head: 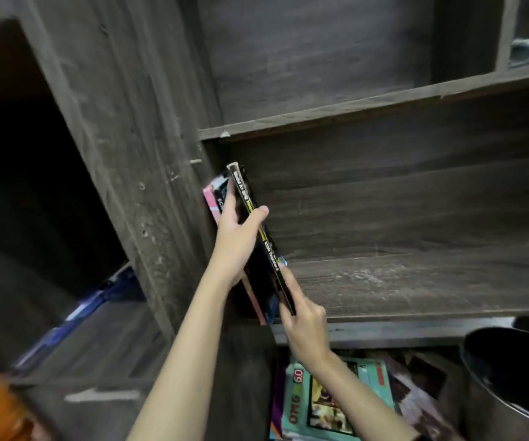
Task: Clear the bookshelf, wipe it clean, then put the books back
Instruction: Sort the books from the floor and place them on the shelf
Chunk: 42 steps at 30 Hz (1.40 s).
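Note:
A dark wooden bookshelf (pixel 416 281) fills the view, its middle shelf bare apart from a few books standing at its left end. A thin black book with a yellow-lettered spine (pixel 258 224) leans against a pink-edged book (pixel 210 202) by the left wall. My left hand (pixel 236 240) grips the black book near its middle, thumb over the spine. My right hand (pixel 301 313) holds the book's lower end, its index finger lying straight along the edge.
The upper shelf (pixel 320 116) holds nothing in view. Below, on the lower level, lie a teal magazine (pixel 336 399) and other loose books. A black round bin (pixel 511 377) stands at the lower right. A dark opening and blue items sit left.

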Motion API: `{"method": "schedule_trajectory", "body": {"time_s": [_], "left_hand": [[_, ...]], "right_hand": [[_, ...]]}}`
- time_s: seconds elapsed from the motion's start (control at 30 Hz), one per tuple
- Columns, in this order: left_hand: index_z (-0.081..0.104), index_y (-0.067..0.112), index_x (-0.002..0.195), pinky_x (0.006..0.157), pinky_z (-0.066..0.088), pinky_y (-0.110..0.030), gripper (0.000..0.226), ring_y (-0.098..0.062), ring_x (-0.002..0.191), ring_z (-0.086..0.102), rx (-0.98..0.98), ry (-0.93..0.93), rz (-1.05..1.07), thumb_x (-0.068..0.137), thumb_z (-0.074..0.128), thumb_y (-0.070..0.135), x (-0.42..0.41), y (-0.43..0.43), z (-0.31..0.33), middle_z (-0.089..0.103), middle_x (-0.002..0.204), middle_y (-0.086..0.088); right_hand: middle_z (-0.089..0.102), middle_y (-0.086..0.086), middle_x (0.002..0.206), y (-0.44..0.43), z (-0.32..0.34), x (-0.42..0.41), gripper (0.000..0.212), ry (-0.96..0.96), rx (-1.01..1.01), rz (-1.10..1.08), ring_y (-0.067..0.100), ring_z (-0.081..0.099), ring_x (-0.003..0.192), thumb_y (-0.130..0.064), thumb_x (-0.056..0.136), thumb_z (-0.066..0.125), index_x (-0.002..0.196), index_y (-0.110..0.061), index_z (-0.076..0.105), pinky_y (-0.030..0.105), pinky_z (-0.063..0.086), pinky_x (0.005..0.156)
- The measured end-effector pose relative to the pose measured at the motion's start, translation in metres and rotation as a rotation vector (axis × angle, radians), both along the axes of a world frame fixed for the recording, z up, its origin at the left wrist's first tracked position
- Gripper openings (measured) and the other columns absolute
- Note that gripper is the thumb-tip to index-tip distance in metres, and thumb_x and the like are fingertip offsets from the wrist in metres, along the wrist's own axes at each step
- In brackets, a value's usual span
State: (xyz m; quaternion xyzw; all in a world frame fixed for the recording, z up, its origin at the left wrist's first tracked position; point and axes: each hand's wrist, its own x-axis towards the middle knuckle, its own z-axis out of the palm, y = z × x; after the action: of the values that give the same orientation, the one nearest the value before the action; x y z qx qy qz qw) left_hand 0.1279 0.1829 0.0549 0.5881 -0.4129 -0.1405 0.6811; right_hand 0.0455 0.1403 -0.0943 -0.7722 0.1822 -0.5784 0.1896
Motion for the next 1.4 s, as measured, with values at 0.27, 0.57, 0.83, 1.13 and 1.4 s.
{"method": "schedule_trajectory", "body": {"time_s": [0.27, 0.57, 0.83, 1.13, 1.4], "left_hand": [[0.052, 0.015, 0.132, 0.105, 0.040, -0.053, 0.044, -0.026, 0.118, 0.057, -0.095, 0.043, 0.038, 0.089, 0.061, 0.005, 0.015, 0.008, -0.034, 0.064, 0.123, -0.007], [0.044, 0.019, 0.142, 0.106, 0.042, -0.034, 0.067, -0.012, 0.113, 0.060, -0.074, -0.119, 0.299, 0.080, 0.070, 0.022, 0.023, 0.006, -0.054, 0.062, 0.125, -0.001], [0.053, 0.014, 0.135, 0.099, 0.043, -0.021, 0.046, -0.014, 0.108, 0.063, -0.004, -0.263, 0.472, 0.090, 0.063, 0.019, 0.023, 0.007, -0.074, 0.064, 0.123, -0.001], [0.061, 0.012, 0.126, 0.076, 0.043, -0.019, 0.037, -0.014, 0.066, 0.056, 0.012, -0.330, 0.548, 0.090, 0.062, 0.023, 0.028, -0.002, -0.081, 0.066, 0.074, -0.005], [0.063, 0.004, 0.121, 0.080, 0.040, -0.006, 0.042, -0.013, 0.080, 0.063, -0.079, -0.331, 0.615, 0.080, 0.072, 0.008, 0.030, -0.011, -0.083, 0.062, 0.110, -0.001]], "right_hand": [[0.054, -0.003, 0.137, -0.014, -0.032, 0.029, 0.097, 0.154, 0.135, 0.156, 0.024, 0.067, 0.098, 0.002, 0.077, 0.054, 0.140, -0.057, 0.011, 0.031, 0.048, 0.085], [0.035, -0.008, 0.151, -0.023, -0.025, 0.045, 0.092, 0.347, 0.205, 0.227, 0.031, 0.052, 0.122, -0.001, 0.084, 0.058, 0.140, -0.039, -0.005, 0.035, 0.040, 0.098], [0.033, 0.004, 0.153, -0.054, -0.030, 0.015, 0.101, 0.729, 0.335, 0.445, 0.027, 0.035, 0.138, -0.024, 0.078, 0.072, 0.147, -0.049, 0.003, 0.034, 0.034, 0.110], [0.059, 0.025, 0.119, -0.045, -0.024, 0.017, 0.095, 0.830, 0.370, 0.420, 0.018, 0.054, 0.067, -0.019, 0.088, 0.066, 0.150, -0.039, -0.003, 0.033, 0.051, 0.073], [0.044, -0.003, 0.065, -0.054, -0.027, 0.028, 0.098, 0.834, 0.395, 0.396, 0.011, 0.042, 0.051, -0.016, 0.087, 0.066, 0.151, -0.037, -0.005, 0.021, 0.039, 0.050]]}}
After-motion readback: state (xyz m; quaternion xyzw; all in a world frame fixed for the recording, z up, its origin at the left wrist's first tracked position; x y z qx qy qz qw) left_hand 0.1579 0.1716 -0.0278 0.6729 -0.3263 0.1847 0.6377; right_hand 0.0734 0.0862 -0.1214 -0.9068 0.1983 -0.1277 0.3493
